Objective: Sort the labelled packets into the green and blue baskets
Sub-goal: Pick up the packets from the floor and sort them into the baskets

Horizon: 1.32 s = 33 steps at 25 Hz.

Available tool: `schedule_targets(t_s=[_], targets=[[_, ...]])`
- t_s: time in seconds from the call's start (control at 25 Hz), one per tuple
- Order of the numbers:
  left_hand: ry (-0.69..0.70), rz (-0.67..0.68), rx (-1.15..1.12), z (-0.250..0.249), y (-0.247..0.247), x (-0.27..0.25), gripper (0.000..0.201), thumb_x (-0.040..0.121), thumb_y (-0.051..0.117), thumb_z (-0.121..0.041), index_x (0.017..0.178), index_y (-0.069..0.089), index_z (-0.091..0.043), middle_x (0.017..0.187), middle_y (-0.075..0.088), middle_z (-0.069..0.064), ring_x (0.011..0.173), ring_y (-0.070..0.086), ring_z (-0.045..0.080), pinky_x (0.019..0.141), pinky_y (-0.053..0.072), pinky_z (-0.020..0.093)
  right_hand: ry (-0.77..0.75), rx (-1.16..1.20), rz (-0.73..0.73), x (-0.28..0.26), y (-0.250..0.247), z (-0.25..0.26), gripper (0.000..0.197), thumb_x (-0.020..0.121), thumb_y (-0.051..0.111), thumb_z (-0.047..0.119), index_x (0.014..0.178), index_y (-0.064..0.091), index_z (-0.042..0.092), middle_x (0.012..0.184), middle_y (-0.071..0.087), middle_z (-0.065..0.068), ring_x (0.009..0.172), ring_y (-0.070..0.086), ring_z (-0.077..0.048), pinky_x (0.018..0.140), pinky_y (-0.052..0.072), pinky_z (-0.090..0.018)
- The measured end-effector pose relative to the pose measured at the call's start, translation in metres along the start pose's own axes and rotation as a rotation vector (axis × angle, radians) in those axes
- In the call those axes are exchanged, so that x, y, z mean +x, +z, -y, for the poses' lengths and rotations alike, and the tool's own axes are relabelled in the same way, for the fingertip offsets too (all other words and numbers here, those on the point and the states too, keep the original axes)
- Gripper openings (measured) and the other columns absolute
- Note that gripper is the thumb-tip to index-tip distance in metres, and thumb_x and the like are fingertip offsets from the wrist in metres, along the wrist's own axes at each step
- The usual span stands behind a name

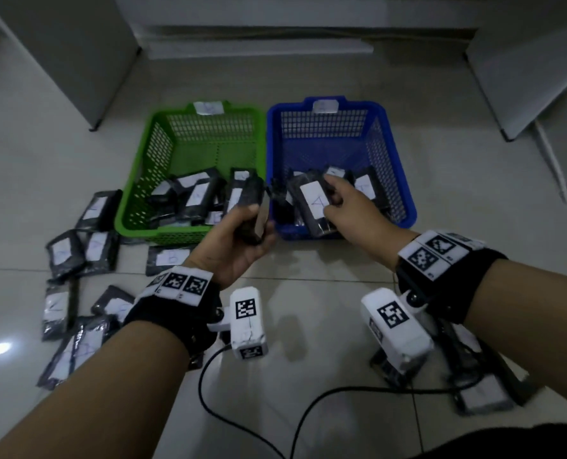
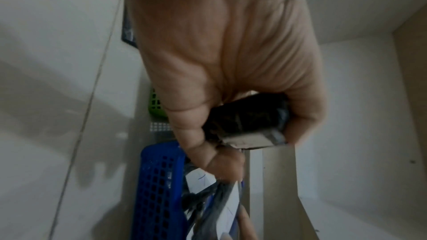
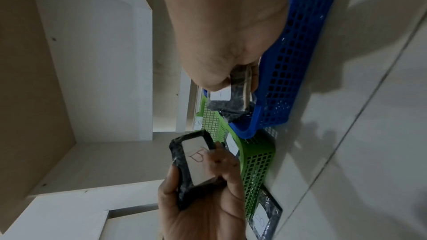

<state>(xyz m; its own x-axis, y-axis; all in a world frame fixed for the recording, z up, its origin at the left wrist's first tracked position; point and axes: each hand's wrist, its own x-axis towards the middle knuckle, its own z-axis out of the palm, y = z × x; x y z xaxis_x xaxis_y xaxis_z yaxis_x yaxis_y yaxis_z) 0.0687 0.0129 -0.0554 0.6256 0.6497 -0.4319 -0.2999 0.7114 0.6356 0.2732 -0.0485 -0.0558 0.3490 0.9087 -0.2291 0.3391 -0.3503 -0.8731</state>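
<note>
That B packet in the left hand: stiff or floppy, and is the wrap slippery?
Likely stiff: the B packet keeps its boxy shape in the left hand. Its glossy, crinkled wrap may be slick. Probably light, since curled fingers hold it upright.

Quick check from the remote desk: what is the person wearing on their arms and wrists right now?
Both forearms are bare, with no sleeves or gloves. Each wrist carries a black strap, the left wrist strap and the right wrist strap, topped with white tiles of black square-pattern markers. A white boxy camera with a similar marker hangs under each wrist. Black cables trail across the floor.
</note>
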Motion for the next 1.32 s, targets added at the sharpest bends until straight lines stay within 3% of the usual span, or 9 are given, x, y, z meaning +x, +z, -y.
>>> schedule_targets(t_s=[0.08, 0.2, 0.36, 0.44, 0.56, 0.76, 0.96, 1.16, 1.32], targets=[[0.060, -0.112, 0.041, -0.010, 0.000, 0.007, 0.021, 0.092, 0.049, -0.027, 0.101, 0.062, -0.012, 0.095, 0.066, 0.008, 0.090, 0.065, 0.022, 0.087, 0.054, 0.041, -0.014, 0.005, -0.044, 0.012, 0.006, 0.004, 0.050, 0.089, 0.050, 0.003, 0.136, 0.040, 0.020, 0.114, 0.058, -0.006, 0.098, 0.056, -0.019, 0.067, 0.043, -0.017], [0.245, -0.398, 0.388, -0.024, -0.013, 0.027, 0.030, 0.095, 0.048, -0.033, 0.107, 0.062, -0.009, 0.102, 0.066, 0.016, 0.084, 0.066, 0.023, 0.075, 0.056, 0.037, -0.008, 0.008, -0.112, 0.028, 0.015, 0.005, 0.033, 0.088, 0.051, 0.000, 0.115, 0.055, 0.018, 0.113, 0.060, -0.009, 0.094, 0.059, -0.021, 0.071, 0.049, -0.026], [0.379, -0.659, 1.075, -0.031, -0.033, 0.039, 0.045, 0.094, 0.050, -0.039, 0.132, 0.051, -0.015, 0.120, 0.064, 0.010, 0.097, 0.066, 0.025, 0.088, 0.054, 0.040, -0.047, -0.222, -0.053, 0.036, 0.018, -0.009, 0.039, 0.086, 0.057, 0.001, 0.120, 0.059, 0.018, 0.121, 0.060, -0.008, 0.107, 0.058, -0.022, 0.087, 0.051, -0.029], [0.387, -0.680, 1.304, -0.032, -0.041, 0.044, 0.050, 0.093, 0.053, -0.037, 0.139, 0.044, -0.019, 0.122, 0.063, 0.010, 0.105, 0.062, 0.029, 0.088, 0.050, 0.036, -0.119, -0.417, -0.019, 0.032, 0.018, -0.016, 0.042, 0.086, 0.059, 0.003, 0.126, 0.059, 0.014, 0.124, 0.055, -0.012, 0.114, 0.054, -0.025, 0.099, 0.041, -0.023], [0.394, -0.628, 1.584, -0.032, -0.052, 0.057, 0.047, 0.096, 0.049, -0.035, 0.137, 0.047, -0.013, 0.130, 0.054, 0.018, 0.116, 0.052, 0.034, 0.094, 0.042, 0.038, -0.134, -0.483, 0.021, 0.023, 0.015, -0.021, 0.043, 0.089, 0.060, 0.013, 0.132, 0.056, 0.014, 0.124, 0.047, -0.014, 0.111, 0.050, -0.021, 0.087, 0.025, -0.005], [0.540, -0.748, 1.699, -0.011, -0.030, 0.043, 0.036, 0.092, 0.051, -0.027, 0.126, 0.058, -0.016, 0.134, 0.040, 0.018, 0.124, 0.038, 0.038, 0.098, 0.038, 0.050, -0.225, -0.422, -0.059, -0.011, -0.010, -0.027, 0.033, 0.086, 0.063, 0.010, 0.118, 0.067, 0.018, 0.112, 0.056, -0.010, 0.100, 0.053, -0.018, 0.089, 0.037, -0.017], [0.833, -0.274, 1.510, 0.056, 0.030, 0.030, 0.028, 0.078, 0.054, -0.009, 0.103, 0.068, -0.012, 0.111, 0.051, 0.014, 0.104, 0.053, 0.029, 0.094, 0.042, 0.032, -0.250, -0.424, -0.291, -0.077, -0.045, -0.071, 0.025, 0.076, 0.060, 0.008, 0.094, 0.073, 0.018, 0.095, 0.062, -0.006, 0.094, 0.050, -0.018, 0.081, 0.030, -0.011], [0.469, 0.146, 1.477, 0.161, 0.081, 0.012, 0.027, 0.082, 0.057, -0.008, 0.107, 0.065, -0.016, 0.109, 0.052, 0.004, 0.084, 0.056, 0.012, 0.077, 0.035, 0.011, 0.113, -0.452, -0.331, -0.139, -0.079, -0.141, 0.028, 0.074, 0.065, 0.011, 0.099, 0.067, 0.020, 0.093, 0.061, -0.009, 0.093, 0.055, -0.029, 0.086, 0.045, -0.036], [0.223, 0.320, 1.668, 0.215, 0.084, 0.003, 0.042, 0.077, 0.069, -0.026, 0.117, 0.056, -0.019, 0.117, 0.047, 0.004, 0.104, 0.053, 0.020, 0.087, 0.045, 0.028, 0.347, -0.509, -0.374, -0.177, -0.093, -0.180, 0.042, 0.072, 0.074, 0.025, 0.109, 0.059, 0.012, 0.104, 0.058, -0.017, 0.101, 0.053, -0.034, 0.087, 0.048, -0.044]])
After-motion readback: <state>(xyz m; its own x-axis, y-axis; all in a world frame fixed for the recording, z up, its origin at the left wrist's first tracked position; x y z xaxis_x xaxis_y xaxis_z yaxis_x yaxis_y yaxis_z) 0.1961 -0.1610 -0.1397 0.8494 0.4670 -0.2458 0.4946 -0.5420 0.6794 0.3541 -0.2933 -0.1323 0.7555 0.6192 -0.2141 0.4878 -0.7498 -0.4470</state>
